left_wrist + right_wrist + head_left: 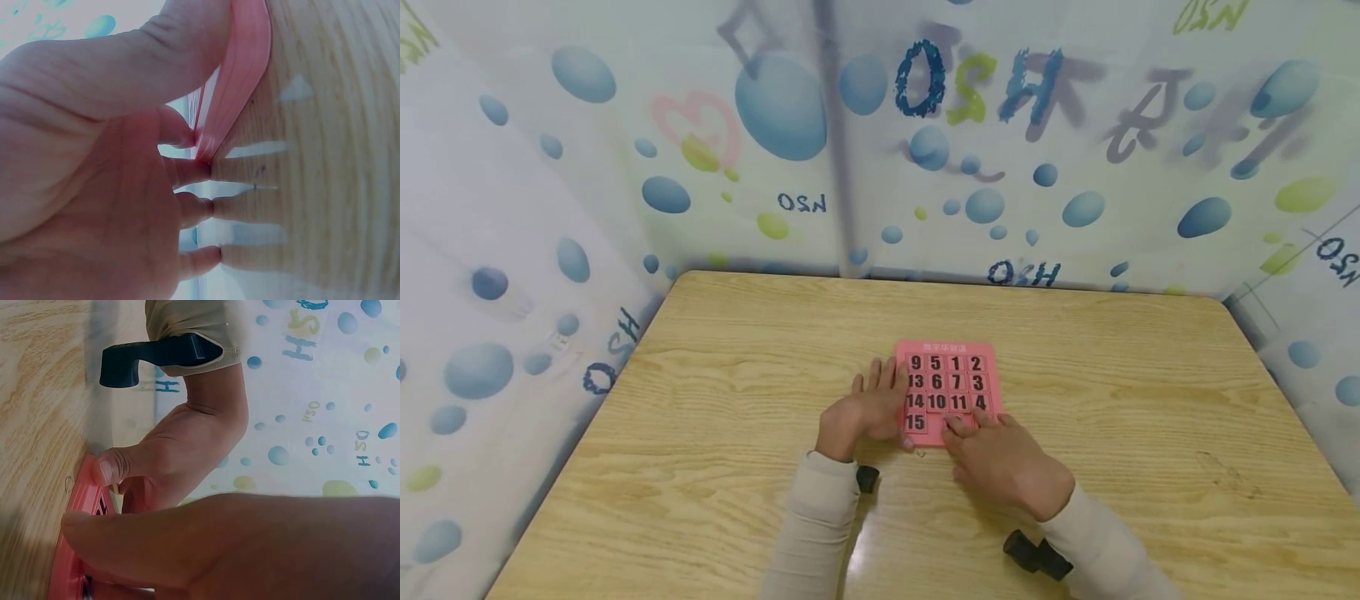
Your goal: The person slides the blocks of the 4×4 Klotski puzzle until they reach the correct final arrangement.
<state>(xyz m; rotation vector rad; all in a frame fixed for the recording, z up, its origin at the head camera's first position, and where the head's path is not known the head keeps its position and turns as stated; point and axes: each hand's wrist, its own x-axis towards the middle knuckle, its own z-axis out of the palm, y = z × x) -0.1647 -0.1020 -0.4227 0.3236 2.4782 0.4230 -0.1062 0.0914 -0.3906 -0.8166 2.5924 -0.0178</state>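
A pink sliding number puzzle (930, 439) lies flat on the table, its black-numbered tiles facing up. Along its left side rests my left hand (874, 408), fingers extended and the thumb at the near left corner. In the left wrist view, that thumb (181, 47) lies against the puzzle's pink edge (240, 81), while other fingertips touch the tabletop. My right hand (1003, 462) reaches over the near right corner, its fingertips on the bottom-row tiles, partly covering them. A gap shows right of the 15 tile (915, 422).
The wooden table (737, 358) extends around the puzzle. Patterned curtains (880, 158) with blue bubbles hang behind and at both sides. Black mounts stick out from both sleeves, one at the left wrist (867, 479) and one at the right (1037, 556).
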